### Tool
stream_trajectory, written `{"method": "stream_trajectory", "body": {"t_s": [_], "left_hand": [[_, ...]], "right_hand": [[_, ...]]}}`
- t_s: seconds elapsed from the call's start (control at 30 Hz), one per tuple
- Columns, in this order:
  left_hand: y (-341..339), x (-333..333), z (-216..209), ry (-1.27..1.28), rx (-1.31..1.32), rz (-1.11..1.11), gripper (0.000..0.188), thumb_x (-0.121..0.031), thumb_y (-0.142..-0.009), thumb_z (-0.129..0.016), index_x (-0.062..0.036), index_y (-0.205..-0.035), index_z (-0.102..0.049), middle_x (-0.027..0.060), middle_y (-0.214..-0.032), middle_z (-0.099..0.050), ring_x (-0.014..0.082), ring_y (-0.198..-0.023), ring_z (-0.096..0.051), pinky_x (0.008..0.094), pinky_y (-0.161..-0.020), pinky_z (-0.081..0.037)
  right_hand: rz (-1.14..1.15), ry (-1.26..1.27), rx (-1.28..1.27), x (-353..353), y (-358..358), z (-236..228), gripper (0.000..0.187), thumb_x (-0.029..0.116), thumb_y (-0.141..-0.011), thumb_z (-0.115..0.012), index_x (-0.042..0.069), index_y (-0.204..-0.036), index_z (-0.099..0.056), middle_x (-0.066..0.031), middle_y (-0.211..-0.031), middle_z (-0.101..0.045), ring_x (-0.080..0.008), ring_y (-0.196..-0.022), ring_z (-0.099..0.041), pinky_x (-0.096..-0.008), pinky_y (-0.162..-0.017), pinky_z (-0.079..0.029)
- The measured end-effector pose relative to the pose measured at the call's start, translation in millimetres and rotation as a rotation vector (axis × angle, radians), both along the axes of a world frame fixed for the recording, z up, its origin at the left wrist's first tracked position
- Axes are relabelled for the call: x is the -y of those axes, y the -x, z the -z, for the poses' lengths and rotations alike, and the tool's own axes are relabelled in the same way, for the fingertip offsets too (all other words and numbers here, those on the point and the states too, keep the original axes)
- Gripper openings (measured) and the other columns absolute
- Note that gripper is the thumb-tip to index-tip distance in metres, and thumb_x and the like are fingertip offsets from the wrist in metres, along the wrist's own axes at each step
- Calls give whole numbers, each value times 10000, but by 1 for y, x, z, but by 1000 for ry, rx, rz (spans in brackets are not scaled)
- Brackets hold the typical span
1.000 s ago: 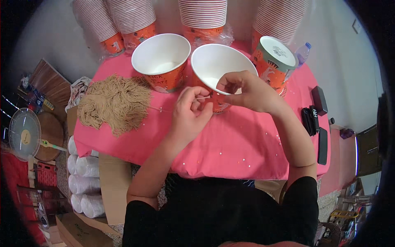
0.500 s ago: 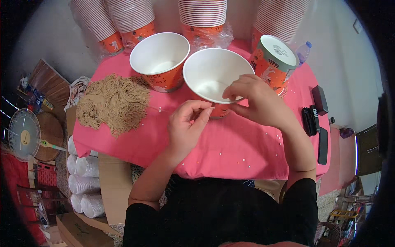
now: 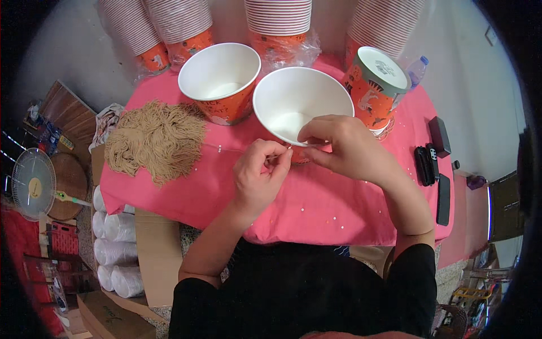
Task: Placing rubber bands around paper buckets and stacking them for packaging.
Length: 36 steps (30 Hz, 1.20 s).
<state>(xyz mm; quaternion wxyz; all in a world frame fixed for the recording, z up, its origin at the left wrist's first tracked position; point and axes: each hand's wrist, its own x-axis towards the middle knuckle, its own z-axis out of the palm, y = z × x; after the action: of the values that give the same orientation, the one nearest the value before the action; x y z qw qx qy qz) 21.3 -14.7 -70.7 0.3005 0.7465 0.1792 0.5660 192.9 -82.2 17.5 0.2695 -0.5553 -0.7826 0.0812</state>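
Observation:
A white-lined orange paper bucket stands upright in front of me on the pink cloth. Over its near right rim lies my right hand, fingers on the inner side and thumb outside, closed on the rim. My left hand is just left of there, thumb and forefinger pinched at the bucket's near outer wall. Something thin and pale shows at those fingertips, too small to name. A second open bucket stands behind to the left, and a bundle of tan string lies left of my left hand.
Tall stacks of nested buckets line the back. An upturned bucket and a clear bottle stand at the right. Dark small items lie along the right edge. Below left, a carton adjoins stacked clear lids.
My right hand has shifted slightly left along the rim, toward my left fingertips. The near bucket has moved a little to the right. My left hand stays nearly in place, still pinched.

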Motion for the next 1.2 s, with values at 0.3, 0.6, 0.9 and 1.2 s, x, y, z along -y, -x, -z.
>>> {"method": "stream_trajectory", "body": {"t_s": [0.3,0.6,0.9,1.2], "left_hand": [[0,0,-6,-76,-85,-44,178,-5,-775,-731,-48,-813,-563,65,-690,-581,192,-569,-581,318,-500,-450],[2,-1,-8,-147,-147,-95,189,-53,-760,-755,-58,-804,-570,57,-678,-592,212,-567,-595,327,-503,-464],[22,-5,-7,-36,-253,-21,426,-114,-762,-769,-57,-1126,-554,82,-855,-648,197,-714,-634,320,-628,-521],[71,-36,-13,550,-243,375,136,-14,-873,-603,0,-1004,-638,61,-828,-664,117,-740,-625,244,-674,-489]], "right_hand": [[-131,341,-201,-32,-17,-11,113,42,-854,-634,-18,-940,-674,-65,-784,-686,-110,-715,-616,-269,-665,-494],[-366,579,-235,-65,-22,2,72,49,-881,-598,-5,-876,-644,-12,-769,-662,-49,-691,-550,-247,-631,-468],[-25,-52,137,-31,-30,-4,141,17,-741,-579,1,-869,-522,-155,-761,-564,-316,-694,-581,-372,-627,-468],[594,-370,184,42,-100,-32,122,46,-815,-592,34,-918,-528,-147,-765,-565,-289,-677,-590,-359,-628,-481]]}}
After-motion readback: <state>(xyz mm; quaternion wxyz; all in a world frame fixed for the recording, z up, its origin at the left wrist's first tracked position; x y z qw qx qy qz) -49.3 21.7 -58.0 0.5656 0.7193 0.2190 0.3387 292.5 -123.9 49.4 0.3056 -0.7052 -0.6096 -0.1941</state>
